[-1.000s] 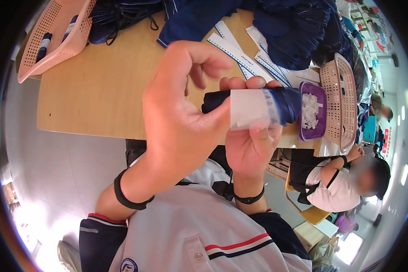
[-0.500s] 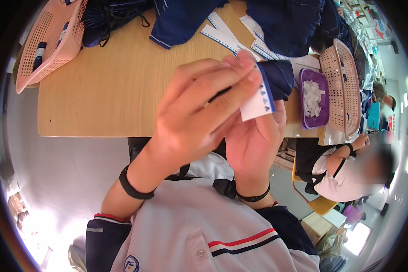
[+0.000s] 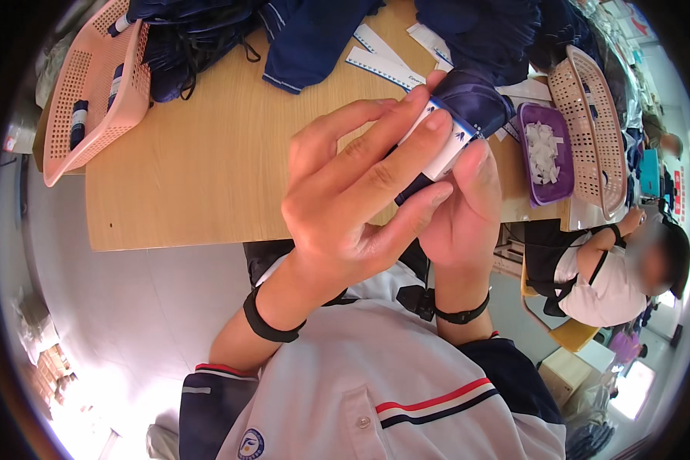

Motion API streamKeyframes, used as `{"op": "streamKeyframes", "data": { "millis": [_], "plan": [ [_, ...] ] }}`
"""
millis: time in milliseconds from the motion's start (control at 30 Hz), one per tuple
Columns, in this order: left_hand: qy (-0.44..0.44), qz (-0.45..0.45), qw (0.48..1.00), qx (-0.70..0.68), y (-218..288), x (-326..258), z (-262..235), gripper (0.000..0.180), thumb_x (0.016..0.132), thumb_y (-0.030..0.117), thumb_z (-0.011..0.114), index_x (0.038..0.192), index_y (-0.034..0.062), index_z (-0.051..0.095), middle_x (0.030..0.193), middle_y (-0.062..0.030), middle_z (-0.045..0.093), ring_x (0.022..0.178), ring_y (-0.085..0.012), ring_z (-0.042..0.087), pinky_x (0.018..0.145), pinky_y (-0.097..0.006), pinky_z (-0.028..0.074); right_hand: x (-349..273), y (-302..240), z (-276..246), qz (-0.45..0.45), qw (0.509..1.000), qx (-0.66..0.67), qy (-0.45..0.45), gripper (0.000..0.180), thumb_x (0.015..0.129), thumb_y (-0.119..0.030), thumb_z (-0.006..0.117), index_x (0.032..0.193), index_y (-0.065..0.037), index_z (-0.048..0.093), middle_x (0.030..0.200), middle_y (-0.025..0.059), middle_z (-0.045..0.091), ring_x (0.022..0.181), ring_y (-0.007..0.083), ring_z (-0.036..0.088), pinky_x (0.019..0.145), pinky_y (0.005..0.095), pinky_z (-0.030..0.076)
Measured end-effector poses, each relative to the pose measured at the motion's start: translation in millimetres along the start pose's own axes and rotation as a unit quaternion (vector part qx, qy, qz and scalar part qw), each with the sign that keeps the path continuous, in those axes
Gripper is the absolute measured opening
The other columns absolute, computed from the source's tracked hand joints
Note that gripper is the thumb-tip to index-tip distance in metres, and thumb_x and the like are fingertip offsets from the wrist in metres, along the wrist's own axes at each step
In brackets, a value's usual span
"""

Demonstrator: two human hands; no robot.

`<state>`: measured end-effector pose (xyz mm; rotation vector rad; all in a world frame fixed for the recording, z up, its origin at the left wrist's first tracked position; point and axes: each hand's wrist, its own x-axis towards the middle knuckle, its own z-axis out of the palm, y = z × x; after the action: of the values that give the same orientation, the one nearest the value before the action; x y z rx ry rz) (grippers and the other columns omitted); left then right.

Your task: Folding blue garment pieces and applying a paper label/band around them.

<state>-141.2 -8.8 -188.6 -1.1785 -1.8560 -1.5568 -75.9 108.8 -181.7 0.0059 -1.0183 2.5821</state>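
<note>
Above the table's front edge, both my hands hold a dark navy rolled fabric bundle [image 3: 479, 103] with a white paper band [image 3: 446, 159] edged in blue lying across it. My left hand [image 3: 341, 188] presses its fingertips and thumb on the band from the left. From below and the right, my right hand [image 3: 464, 218] supports the bundle, its thumb near the band's end. Some of the right fingers and the bundle's lower part are hidden behind my left hand. Loose white paper bands [image 3: 383, 67] with blue edging lie just beyond on the wooden table [image 3: 192, 169].
Navy fabric pieces [image 3: 307, 46] are heaped along the far side. At left stands a pink basket [image 3: 134, 103] with several banded rolls. To the right are a purple tray [image 3: 525, 165] of small white pieces and another pink basket [image 3: 590, 146]. A person [image 3: 602, 276] sits at right.
The paper band's end, which stuck out flat past my left fingers, now lies against the roll. My left fingers have spread over it, and more of the navy bundle shows.
</note>
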Motion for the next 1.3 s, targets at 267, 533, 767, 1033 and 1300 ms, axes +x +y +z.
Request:
{"op": "streamKeyframes", "data": {
  "millis": [267,533,767,1033,1300],
  "plan": [
    [-0.002,-0.031,0.999,0.018,6,-1,-4,0.046,0.072,0.007,0.084,0.116,-0.0023,0.076,0.118,-0.0174,0.075,0.11,-0.029,0.062,0.096,-0.037,0.049,-1,5,3,0.017,0.999,0.038,0.013,0.056,0.102,-0.027,0.065,0.148,-0.001,0.044,0.138,0.0093,0.058,0.122,0.0187,0.06,0.102,0.0353,0.051],
    [-0.021,-0.001,0.992,0.124,9,13,-16,0.033,0.079,0.004,0.08,0.111,-0.0018,0.077,0.126,-0.0164,0.07,0.105,-0.0283,0.064,0.092,-0.036,0.051,-6,-2,12,0.033,0.998,-0.017,0.059,0.05,0.098,-0.023,0.07,0.134,0.005,0.051,0.127,0.0156,0.063,0.111,0.0206,0.065,0.098,0.0353,0.052],
    [0.073,-0.187,0.968,-0.149,1,9,-13,0.023,0.079,-0.012,0.077,0.1,-0.0021,0.077,0.118,-0.0151,0.071,0.092,-0.0225,0.067,0.083,-0.03,0.054,-8,0,17,-0.02,0.996,-0.041,0.08,0.045,0.094,-0.015,0.072,0.13,0.004,0.052,0.123,0.0167,0.065,0.107,0.021,0.066,0.092,0.0337,0.052],
    [-0.03,-0.057,0.997,0.034,-2,19,-25,0.029,0.072,-0.012,0.08,0.099,-0.0006,0.078,0.099,-0.0102,0.075,0.094,-0.0237,0.066,0.082,-0.032,0.053,-13,0,7,0.005,0.996,0.038,0.081,0.056,0.091,-0.017,0.077,0.136,0.003,0.049,0.129,0.0166,0.062,0.114,0.0222,0.063,0.096,0.0355,0.051],
    [-0.114,-0.072,0.99,0.027,-3,30,-45,0.009,0.08,-0.004,0.077,0.088,0.001,0.074,0.092,-0.0079,0.074,0.095,-0.0262,0.065,0.086,-0.035,0.051,-14,-1,2,-0.037,0.989,-0.136,0.04,0.066,0.084,-0.023,0.084,0.136,0.002,0.052,0.122,0.0163,0.065,0.112,0.0247,0.066,0.118,0.0548,0.039]
  ]
}}
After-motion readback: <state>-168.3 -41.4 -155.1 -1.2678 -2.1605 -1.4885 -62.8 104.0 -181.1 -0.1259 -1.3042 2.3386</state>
